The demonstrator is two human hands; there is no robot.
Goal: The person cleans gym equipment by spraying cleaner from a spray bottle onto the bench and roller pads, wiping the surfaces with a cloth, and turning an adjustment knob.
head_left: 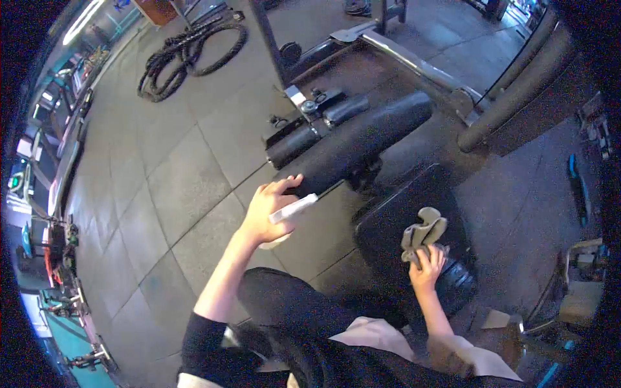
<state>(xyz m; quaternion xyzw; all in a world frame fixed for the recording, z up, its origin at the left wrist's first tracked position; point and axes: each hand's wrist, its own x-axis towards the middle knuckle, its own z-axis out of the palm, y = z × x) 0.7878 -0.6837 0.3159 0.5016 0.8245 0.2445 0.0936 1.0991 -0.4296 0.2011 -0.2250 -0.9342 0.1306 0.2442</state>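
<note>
Left hand [264, 212]: fingers curled around white object [294, 208], by black roller's [362, 139] near end; forearm extended forward. Right hand [427, 266]: fingers bunched on grey cloth [424, 231], over black pad [385, 229], toward its right edge.

Cloth rag [425, 231], smooth roller [365, 137], glossy metal bar [416, 63]

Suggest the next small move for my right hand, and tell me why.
I'd probably draw the cloth across the black seat: the right hand already grips it bunched over that surface, while the left hand is taken up with a white object by the near end of the long black pad. Whether cloth and seat touch, I can't tell.
</note>
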